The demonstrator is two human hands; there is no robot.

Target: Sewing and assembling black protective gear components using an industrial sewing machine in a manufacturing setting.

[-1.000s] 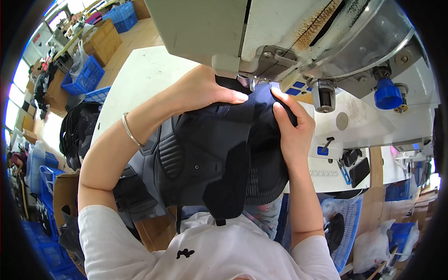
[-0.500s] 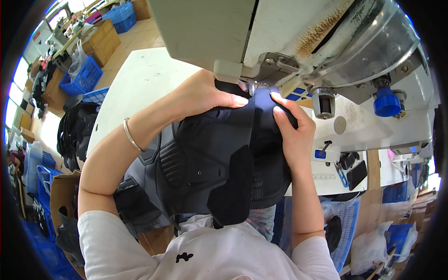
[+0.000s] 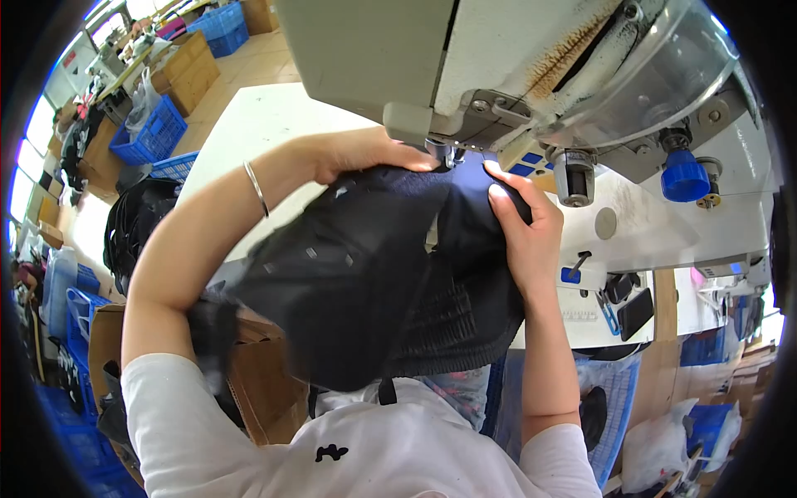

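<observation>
L hand [image 3: 353, 153]: thumb lies along the top edge of the black fabric piece [image 3: 349, 299]; other fingers mostly hidden, can't tell if clamped. R hand [image 3: 531, 228]: thumb & forefinger tips slightly apart, dark cloth btwn them; can't tell if they're gripping.

Btwn the two sets of fingertips: 1 metal presser foot [image 3: 452, 154], cloth right at it. 1 fabric assembly in all, directly below fingers, hanging twd lap. Narrow end pts up at the foot, broad free end pts down-left; long axis slants fr. R fingertips to below L forearm. L part blurred. 3 small pale marks on it, below L thumb; 1 ribbed section [image 3: 440, 324] below R thumb.

Just above fingers: 1 sewing machine head [image 3: 357, 66]. Up-right of R fingers: 1 blue knob [image 3: 685, 176]. Left of L fingers: 1 bangle [image 3: 256, 189] on the wrist, w/ white tabletop [image 3: 249, 124] behind. Well below L fingers: 1 open cardbd box [image 3: 257, 390]. Well below R fingers: 1 blue crate [image 3: 627, 394].
</observation>
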